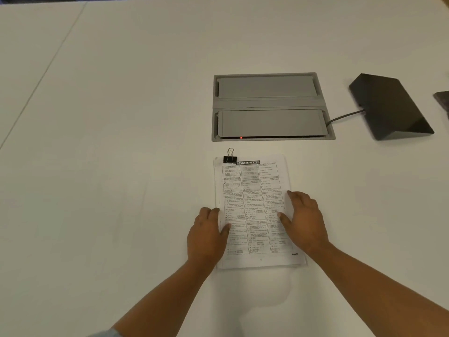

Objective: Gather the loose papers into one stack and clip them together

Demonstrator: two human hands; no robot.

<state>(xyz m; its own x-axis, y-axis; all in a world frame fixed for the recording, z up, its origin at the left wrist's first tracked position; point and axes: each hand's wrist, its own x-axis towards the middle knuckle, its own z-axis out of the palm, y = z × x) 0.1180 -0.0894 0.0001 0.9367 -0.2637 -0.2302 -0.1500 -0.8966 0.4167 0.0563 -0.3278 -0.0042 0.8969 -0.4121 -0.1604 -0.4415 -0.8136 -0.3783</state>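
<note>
A stack of printed papers [255, 205] lies flat on the white table [121, 166], its top sheet headed "Banking System". A black binder clip [229, 158] grips the stack's top left corner, its wire handles standing up. My left hand [209, 233] rests against the stack's left edge, thumb on the page. My right hand [303, 220] lies on the right side of the stack, fingers spread flat. Neither hand holds anything.
A grey recessed cable box [269, 105] with two lids and a red light sits in the table just beyond the papers. A black wedge-shaped device [391, 105] with a cable stands at the right. A dark object [443, 100] shows at the right edge.
</note>
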